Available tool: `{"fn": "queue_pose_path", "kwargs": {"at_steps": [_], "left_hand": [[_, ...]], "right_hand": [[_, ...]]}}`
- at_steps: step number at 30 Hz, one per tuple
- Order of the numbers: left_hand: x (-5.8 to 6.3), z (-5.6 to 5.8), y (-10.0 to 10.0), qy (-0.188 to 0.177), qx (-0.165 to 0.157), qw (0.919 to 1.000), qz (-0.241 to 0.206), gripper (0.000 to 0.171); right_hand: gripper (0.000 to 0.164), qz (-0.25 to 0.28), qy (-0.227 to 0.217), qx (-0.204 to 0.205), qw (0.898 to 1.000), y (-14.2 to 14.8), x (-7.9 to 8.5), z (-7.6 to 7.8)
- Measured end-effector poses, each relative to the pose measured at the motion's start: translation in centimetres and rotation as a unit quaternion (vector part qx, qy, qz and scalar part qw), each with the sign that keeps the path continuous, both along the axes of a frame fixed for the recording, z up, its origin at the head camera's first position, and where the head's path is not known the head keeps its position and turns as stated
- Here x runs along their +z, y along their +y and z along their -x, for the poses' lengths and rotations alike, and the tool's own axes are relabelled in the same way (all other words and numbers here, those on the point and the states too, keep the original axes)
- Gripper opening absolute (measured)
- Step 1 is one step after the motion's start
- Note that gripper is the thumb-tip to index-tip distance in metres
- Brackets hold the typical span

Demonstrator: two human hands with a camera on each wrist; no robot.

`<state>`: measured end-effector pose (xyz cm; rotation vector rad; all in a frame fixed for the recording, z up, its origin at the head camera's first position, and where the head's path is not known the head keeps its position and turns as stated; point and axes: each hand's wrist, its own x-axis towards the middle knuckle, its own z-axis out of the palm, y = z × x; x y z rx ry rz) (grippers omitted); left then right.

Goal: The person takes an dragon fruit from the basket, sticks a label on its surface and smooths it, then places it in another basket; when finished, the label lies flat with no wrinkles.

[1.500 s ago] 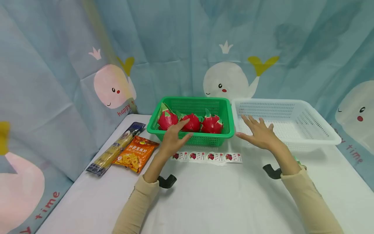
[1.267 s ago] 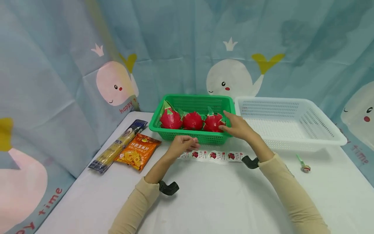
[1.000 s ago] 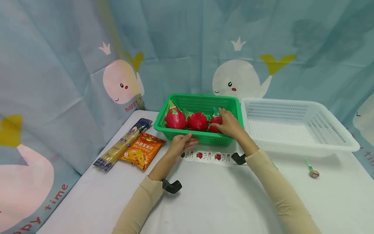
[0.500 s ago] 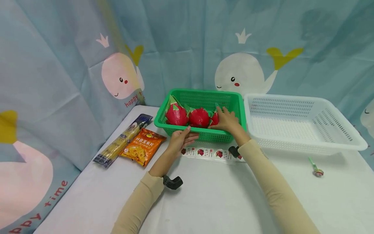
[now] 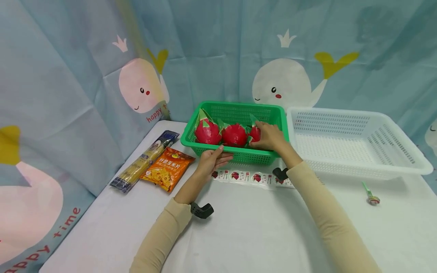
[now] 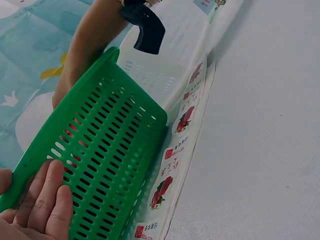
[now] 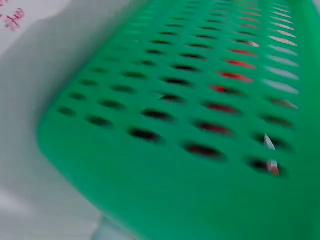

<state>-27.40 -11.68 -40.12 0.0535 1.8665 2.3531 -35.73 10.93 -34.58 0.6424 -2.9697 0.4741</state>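
My right hand (image 5: 271, 136) reaches into a green plastic basket (image 5: 239, 110) and grips the rightmost of three red dragon fruits, the right dragon fruit (image 5: 255, 133), whose right side it hides. Beside it sit the middle dragon fruit (image 5: 234, 135) and the left dragon fruit (image 5: 207, 132), both with green leafy tips. At the basket's front, my left hand (image 5: 208, 163) holds the rim, thumb on top and fingers (image 6: 47, 200) against the slotted outer wall. The right wrist view is filled by the green basket's wall (image 7: 125, 170), with red showing through its slots; no hand appears there.
A white basket (image 5: 358, 167) stands right of the green one. A strip of dragon fruit stickers (image 5: 256, 177) lies in front. To the left are an orange snack bag (image 5: 168, 169) and a pack of noodles (image 5: 145, 163); a lollipop (image 5: 372, 198) lies at right.
From spread above the baskets, my right hand has moved left into the green basket and gripped the right dragon fruit. My left hand has come down to the front rim. The head view has shifted.
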Motion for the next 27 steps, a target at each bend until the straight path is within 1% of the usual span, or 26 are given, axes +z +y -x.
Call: {"fn": "queue_pose_path", "kwargs": {"at_steps": [4, 7, 10, 13, 15, 18, 21, 24, 27], "left_hand": [[0.1, 0.1, -0.1, -0.009, -0.002, 0.9998, -0.016, 0.047], [0.2, 0.1, -0.2, -0.017, -0.002, 0.9991, -0.039, 0.047], [0.2, 0.2, -0.3, -0.022, -0.006, 0.9981, -0.058, 0.044], [0.1, 0.3, -0.4, -0.022, -0.010, 0.9971, -0.071, 0.039], [0.1, 0.3, -0.4, -0.021, -0.012, 0.9969, -0.075, 0.036], [0.1, 0.4, -0.5, -0.026, -0.011, 0.9963, -0.081, 0.035], [0.1, 0.4, -0.5, -0.030, -0.011, 0.9964, -0.078, 0.039], [0.2, 0.4, -0.6, -0.030, -0.015, 0.9968, -0.072, 0.041], [0.4, 0.4, -0.6, -0.035, -0.026, 0.9960, -0.078, 0.037]], "right_hand": [[0.088, 0.041, 0.008, 0.026, 0.999, 1.6, 2.1, -1.1], [0.089, 0.082, 0.017, 0.038, 0.996, 2.6, 3.7, -2.1], [0.088, 0.111, 0.023, 0.050, 0.992, 3.3, 5.2, -3.3], [0.085, 0.132, 0.017, 0.068, 0.989, 4.1, 6.3, -4.7], [0.084, 0.139, 0.011, 0.080, 0.987, 4.5, 6.7, -5.9], [0.083, 0.150, 0.006, 0.109, 0.983, 5.2, 6.6, -8.0], [0.083, 0.150, 0.005, 0.144, 0.978, 5.7, 5.9, -10.5], [0.084, 0.142, 0.015, 0.179, 0.974, 6.0, 4.5, -13.1], [0.085, 0.122, 0.030, 0.206, 0.971, 6.3, 2.8, -15.5]]}}
